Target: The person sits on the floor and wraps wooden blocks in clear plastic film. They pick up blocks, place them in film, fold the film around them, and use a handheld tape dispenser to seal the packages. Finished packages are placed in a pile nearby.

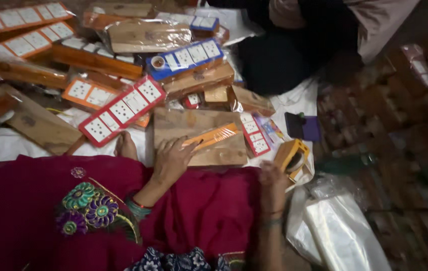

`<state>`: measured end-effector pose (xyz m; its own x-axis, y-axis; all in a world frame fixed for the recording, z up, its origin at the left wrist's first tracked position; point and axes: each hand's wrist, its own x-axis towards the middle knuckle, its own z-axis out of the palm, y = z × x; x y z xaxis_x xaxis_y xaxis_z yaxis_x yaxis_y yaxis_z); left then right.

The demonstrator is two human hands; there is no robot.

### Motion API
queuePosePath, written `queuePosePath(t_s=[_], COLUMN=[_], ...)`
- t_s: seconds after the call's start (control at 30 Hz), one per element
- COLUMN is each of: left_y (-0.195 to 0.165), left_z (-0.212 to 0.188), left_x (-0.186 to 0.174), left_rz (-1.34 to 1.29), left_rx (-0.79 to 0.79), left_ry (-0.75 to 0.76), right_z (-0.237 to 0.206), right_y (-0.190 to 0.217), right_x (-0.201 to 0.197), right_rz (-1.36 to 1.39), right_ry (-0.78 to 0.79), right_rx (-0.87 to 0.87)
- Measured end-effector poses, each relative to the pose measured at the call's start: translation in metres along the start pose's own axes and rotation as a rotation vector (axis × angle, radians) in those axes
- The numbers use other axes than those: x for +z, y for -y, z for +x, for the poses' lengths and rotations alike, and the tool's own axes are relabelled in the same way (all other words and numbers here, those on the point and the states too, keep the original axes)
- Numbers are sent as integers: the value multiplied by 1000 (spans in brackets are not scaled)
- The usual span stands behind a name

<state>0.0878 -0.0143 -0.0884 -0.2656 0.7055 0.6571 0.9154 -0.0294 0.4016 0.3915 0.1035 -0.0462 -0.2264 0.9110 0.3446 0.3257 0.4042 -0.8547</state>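
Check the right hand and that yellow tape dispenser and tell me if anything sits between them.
Nothing visible does. The right hand sits right beside the yellow tape dispenser, on its near left side, with no object in the gap; blur hides whether they touch. The left hand rests on the wooden board.

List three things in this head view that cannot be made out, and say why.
1. Right hand: blurred, so its grip is unclear.
2. Orange tape dispenser: blurred; contact with that hand uncertain.
3. Wooden board: near edge hidden under the left hand.
4. Second person: cut off by the top edge.
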Motion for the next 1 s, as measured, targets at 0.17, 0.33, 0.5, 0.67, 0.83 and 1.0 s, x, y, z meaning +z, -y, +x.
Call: queuePosePath(t_s=[0.17,0.33,0.5,0.67,0.83,1.0], left_y=[6,-1,-23,-41,-28,-18], left_z=[1,9,11,24,26,27], left_x=[1,-5,-2,27,41,33], left_rz=[-89,-190,3,49,-242,-365], left_rx=[11,50,175,214,53,-45], left_ry=[64,216,195,343,349,302], right_z=[51,63,63,77,43,2], right_y=[-43,-43,-36,-29,-15,-11], right_x=[-86,-80,-65,-71,-71,-47], right_rz=[2,156,127,-50,-1006,270], right_ry=[-452,-305,-205,-237,-126,-423], right_rx=[185,627,642,452,-210,443])
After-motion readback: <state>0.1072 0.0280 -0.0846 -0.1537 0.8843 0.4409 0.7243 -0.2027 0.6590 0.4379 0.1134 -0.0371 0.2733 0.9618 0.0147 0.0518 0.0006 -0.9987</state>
